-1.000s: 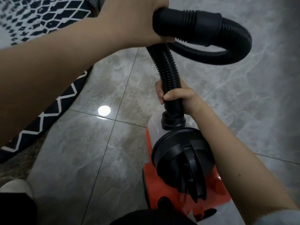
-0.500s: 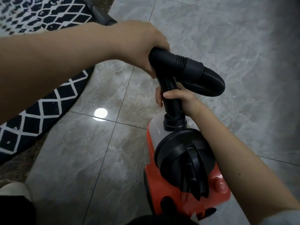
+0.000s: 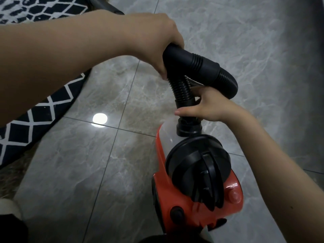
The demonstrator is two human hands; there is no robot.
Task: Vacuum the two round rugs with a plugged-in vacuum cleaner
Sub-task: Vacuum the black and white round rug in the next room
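Observation:
A red canister vacuum cleaner [image 3: 189, 193] with a black round lid stands on the tiled floor at the lower right. Its black ribbed hose [image 3: 180, 88] rises from the socket and loops over to the right. My left hand [image 3: 157, 42] grips the hose's smooth black handle end [image 3: 182, 58] from above. My right hand [image 3: 205, 106] sits at the hose's base cuff just above the socket, thumb stretched across the front, fingers behind. A round rug [image 3: 35, 106], dark blue with a white diamond pattern, lies at the left, partly hidden by my left forearm.
Grey marble floor tiles [image 3: 84, 163] fill the view, with a bright lamp reflection [image 3: 100, 118]. A dark tube [image 3: 103, 6] lies across the rug's top edge. My shoe toe [image 3: 8, 207] shows at the lower left.
My left hand has lowered the hose handle toward the vacuum, tightening the loop. My right hand has slid down the hose from a full grip to the base cuff, thumb extended.

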